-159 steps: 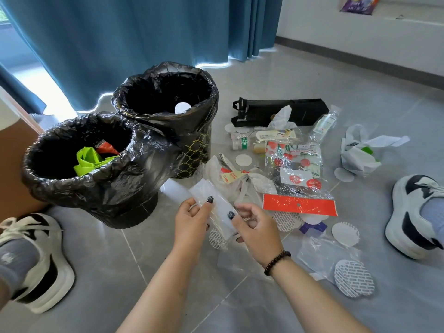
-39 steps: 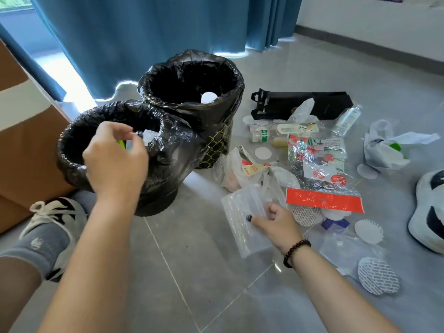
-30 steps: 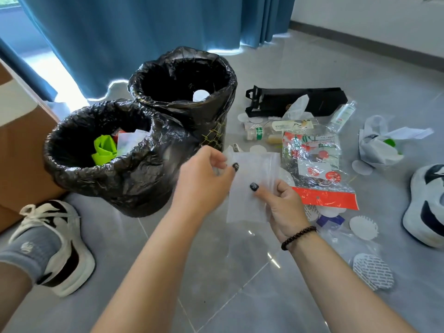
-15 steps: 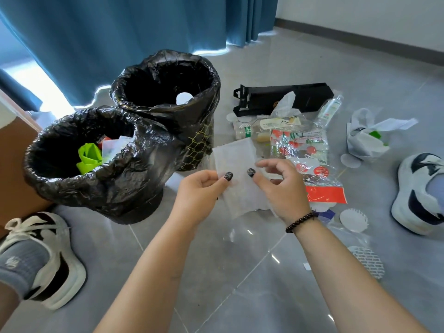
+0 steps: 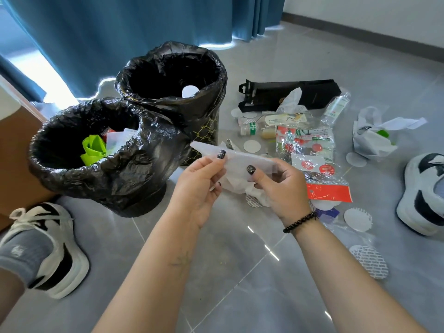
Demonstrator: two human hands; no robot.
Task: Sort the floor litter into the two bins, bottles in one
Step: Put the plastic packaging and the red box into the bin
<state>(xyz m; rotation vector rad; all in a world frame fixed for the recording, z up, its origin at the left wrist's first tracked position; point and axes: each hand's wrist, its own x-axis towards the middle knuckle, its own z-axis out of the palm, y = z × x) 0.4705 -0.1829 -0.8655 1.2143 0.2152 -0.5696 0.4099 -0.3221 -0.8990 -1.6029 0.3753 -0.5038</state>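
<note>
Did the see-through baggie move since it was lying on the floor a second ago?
Yes. The clear plastic bag has come up off the floor; both hands, left hand and right hand, now hold it level with the near bin.

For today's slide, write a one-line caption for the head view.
Both hands hold a clear plastic bag beside two black-lined bins.
</note>
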